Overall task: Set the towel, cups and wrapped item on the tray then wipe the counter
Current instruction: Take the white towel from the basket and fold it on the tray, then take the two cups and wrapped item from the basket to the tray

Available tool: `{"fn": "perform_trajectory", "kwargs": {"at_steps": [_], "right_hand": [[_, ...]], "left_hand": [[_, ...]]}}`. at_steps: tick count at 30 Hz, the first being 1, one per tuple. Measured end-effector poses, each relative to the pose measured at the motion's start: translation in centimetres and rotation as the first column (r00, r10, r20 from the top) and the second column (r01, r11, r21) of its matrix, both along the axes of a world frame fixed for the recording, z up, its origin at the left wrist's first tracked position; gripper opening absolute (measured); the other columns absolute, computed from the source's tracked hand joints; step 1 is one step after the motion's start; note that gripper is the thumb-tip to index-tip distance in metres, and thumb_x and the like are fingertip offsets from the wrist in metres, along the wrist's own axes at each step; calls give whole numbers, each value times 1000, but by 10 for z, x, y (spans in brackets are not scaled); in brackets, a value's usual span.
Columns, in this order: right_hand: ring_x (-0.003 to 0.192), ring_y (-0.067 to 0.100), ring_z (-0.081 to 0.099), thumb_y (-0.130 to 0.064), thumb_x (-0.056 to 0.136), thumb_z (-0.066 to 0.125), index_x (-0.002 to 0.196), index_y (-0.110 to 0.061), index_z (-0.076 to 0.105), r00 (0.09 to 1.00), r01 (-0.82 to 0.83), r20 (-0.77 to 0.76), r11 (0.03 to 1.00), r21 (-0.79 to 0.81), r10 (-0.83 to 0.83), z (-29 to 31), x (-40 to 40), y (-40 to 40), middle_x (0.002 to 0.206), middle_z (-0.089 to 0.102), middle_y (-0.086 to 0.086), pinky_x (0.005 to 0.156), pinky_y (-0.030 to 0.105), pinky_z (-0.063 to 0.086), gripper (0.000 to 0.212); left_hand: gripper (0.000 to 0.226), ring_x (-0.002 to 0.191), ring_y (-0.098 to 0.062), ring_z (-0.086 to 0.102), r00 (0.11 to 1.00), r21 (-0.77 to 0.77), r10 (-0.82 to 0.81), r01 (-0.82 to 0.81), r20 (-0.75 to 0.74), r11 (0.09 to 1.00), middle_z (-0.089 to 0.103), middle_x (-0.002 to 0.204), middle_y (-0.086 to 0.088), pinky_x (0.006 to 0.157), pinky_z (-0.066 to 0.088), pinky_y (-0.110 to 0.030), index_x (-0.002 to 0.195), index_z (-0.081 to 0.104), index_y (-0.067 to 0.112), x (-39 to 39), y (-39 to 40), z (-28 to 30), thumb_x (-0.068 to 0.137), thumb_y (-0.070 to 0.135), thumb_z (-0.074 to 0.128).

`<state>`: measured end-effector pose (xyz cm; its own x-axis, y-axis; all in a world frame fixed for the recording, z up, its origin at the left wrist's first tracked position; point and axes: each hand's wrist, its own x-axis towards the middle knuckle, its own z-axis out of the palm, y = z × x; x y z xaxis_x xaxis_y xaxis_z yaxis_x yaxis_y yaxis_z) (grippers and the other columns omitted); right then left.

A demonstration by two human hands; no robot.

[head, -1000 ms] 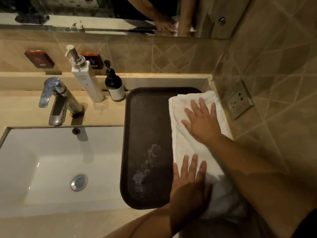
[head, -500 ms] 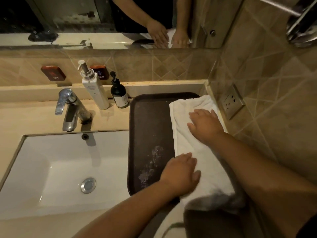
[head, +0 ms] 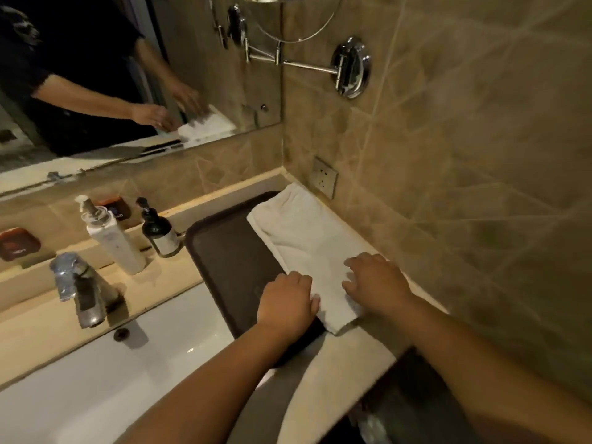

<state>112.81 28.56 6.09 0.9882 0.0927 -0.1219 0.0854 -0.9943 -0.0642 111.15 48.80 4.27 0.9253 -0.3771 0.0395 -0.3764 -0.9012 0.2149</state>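
Observation:
A folded white towel lies along the right side of the dark brown tray, next to the tiled side wall. Both hands are at the towel's near end. My left hand has its fingers curled, with the thumb pinching the towel's left edge. My right hand bends its fingers down onto the towel's near right corner and grips the cloth. No cups or wrapped item are in view.
The beige counter holds the tray beside a white sink with a chrome faucet. A white pump bottle and a dark pump bottle stand behind. A wall socket and a chrome mirror arm are on the right wall.
Both hands slid back from the towel's middle to its near end and curled their fingers. The towel's near end no longer hangs over the counter edge. The view tilted up and right.

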Motion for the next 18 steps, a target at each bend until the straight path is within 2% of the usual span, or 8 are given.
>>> {"fn": "perform_trajectory", "kwargs": {"at_steps": [3, 7, 10, 14, 18], "right_hand": [[125, 24, 46, -53, 89, 52, 145, -30, 40, 994, 94, -63, 996, 8, -93, -6, -63, 1, 142, 48, 0, 101, 40, 39, 61], [128, 27, 44, -57, 87, 53, 147, -29, 37, 966, 220, -137, 975, 4, -217, -8, -140, -6, 146, 45, 3, 104, 44, 39, 69], [129, 28, 43, -61, 85, 55, 148, -27, 35, 938, 300, -171, 954, -33, -301, -7, -195, -19, 145, 44, 5, 104, 44, 39, 74], [133, 29, 40, -61, 84, 57, 148, -27, 34, 882, 440, -179, 898, -25, -437, -7, -268, -45, 149, 40, 5, 106, 45, 36, 76], [133, 31, 39, -62, 88, 54, 146, -26, 36, 780, 598, -209, 801, -30, -590, -9, -354, -79, 148, 41, 6, 107, 48, 34, 71]], "left_hand": [[36, 103, -27, 54, 993, 41, -115, 116, -26, 992, 59, 118, -5, 81, 44, -40, 116, 54, 19, -30, 1, -8, 94, 46, 45], [45, 104, -31, 55, 951, 136, -285, 301, -122, 944, 58, 119, -9, 79, 42, -41, 123, 50, 18, -67, -15, -19, 95, 51, 40], [47, 103, -33, 56, 904, 113, -402, 418, -143, 901, 59, 117, -10, 79, 44, -42, 120, 51, 17, -97, -42, -17, 94, 53, 40], [50, 109, -33, 54, 814, 120, -555, 576, -169, 808, 57, 119, -12, 82, 44, -42, 122, 50, 16, -144, -88, -8, 89, 54, 51], [53, 115, -31, 52, 715, 128, -678, 698, -168, 704, 56, 125, -10, 89, 44, -42, 127, 48, 17, -206, -136, -6, 89, 54, 50]]}}
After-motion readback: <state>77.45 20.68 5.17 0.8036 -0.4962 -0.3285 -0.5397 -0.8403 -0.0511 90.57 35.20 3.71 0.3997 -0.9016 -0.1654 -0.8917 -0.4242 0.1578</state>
